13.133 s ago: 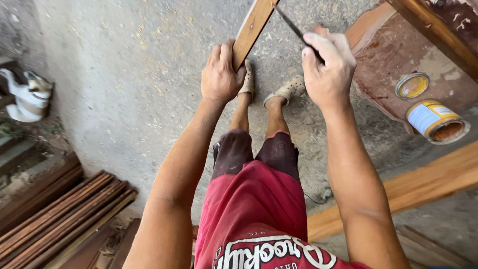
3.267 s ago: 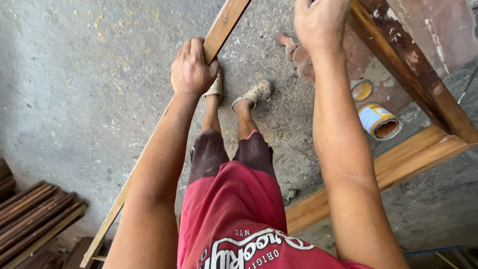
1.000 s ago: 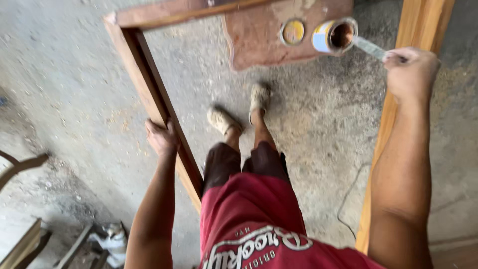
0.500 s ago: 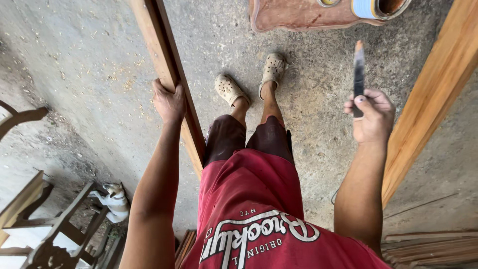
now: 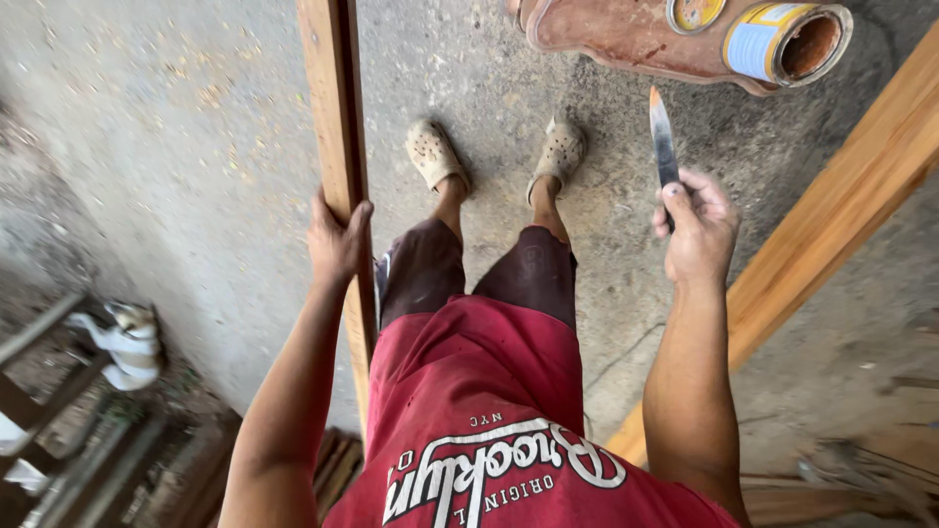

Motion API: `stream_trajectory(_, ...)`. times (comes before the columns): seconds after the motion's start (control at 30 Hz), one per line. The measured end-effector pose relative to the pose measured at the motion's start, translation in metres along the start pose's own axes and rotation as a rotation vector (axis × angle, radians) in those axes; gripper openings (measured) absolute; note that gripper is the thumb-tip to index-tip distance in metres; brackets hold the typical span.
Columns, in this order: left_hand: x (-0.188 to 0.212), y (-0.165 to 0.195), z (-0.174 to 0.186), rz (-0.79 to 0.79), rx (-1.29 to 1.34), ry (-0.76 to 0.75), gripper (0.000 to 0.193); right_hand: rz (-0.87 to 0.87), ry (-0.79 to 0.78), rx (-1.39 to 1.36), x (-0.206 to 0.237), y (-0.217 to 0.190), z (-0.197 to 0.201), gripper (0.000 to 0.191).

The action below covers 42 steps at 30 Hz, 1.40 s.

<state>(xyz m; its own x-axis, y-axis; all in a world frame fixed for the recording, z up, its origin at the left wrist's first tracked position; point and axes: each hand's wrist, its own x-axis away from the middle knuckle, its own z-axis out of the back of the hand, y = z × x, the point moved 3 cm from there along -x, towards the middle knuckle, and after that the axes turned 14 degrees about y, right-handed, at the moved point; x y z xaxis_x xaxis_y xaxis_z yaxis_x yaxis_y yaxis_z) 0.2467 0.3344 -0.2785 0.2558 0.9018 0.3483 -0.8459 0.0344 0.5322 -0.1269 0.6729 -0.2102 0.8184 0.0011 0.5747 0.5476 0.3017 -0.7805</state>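
My left hand (image 5: 337,235) grips the edge of a long wooden bar (image 5: 335,117) that runs from the top of the view down past my left leg. In my right hand (image 5: 699,230) I hold a narrow putty knife (image 5: 662,142), blade pointing away from me, with an orange-brown smear at its tip. Ahead of the knife an open tin can (image 5: 787,41) with a blue and white label lies on a reddish-brown board (image 5: 616,34), its lid (image 5: 694,12) beside it. My feet in pale clogs (image 5: 435,154) stand on the concrete floor.
A second wooden bar (image 5: 831,215) slants across the right side. A small white and tan cat (image 5: 125,337) sits at the lower left next to wooden furniture parts (image 5: 39,391). More timber strips (image 5: 337,464) lie behind my legs.
My right hand has drawn the putty knife back from the can toward me. My left hand has stayed on the wooden bar. The view has tilted down closer to my feet.
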Motion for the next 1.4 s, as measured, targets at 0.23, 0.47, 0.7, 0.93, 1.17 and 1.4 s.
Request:
stream_trajectory(0.23, 0.008, -0.004, -0.021, -0.028, -0.209, 0.319, 0.044, 0.217, -0.261, 0.211, -0.05, -0.053, -0.029, 0.014)
stream_trajectory(0.47, 0.011, 0.003, -0.019, -0.02, -0.285, 0.405, 0.038, 0.322, -0.41, 0.289, -0.078, -0.082, -0.052, 0.018)
stream_trajectory(0.7, 0.01, 0.011, -0.023, -0.013, -0.356, 0.412, 0.038, 0.544, -0.386, 0.261, -0.122, -0.111, -0.086, 0.015)
stream_trajectory(0.93, 0.01, 0.012, -0.016, -0.058, -0.393, 0.452, 0.043, 1.193, -0.315, 0.449, -0.139, -0.13, -0.159, 0.015)
stream_trajectory(1.17, 0.012, 0.011, -0.021, -0.069, -0.42, 0.471, 0.041, 1.215, -0.274, 0.471, -0.134, -0.12, -0.176, 0.003)
stream_trajectory(1.4, 0.014, 0.013, -0.022, -0.076, -0.411, 0.461, 0.041, 1.162, -0.153, 0.483, -0.125, -0.12, -0.174, 0.027)
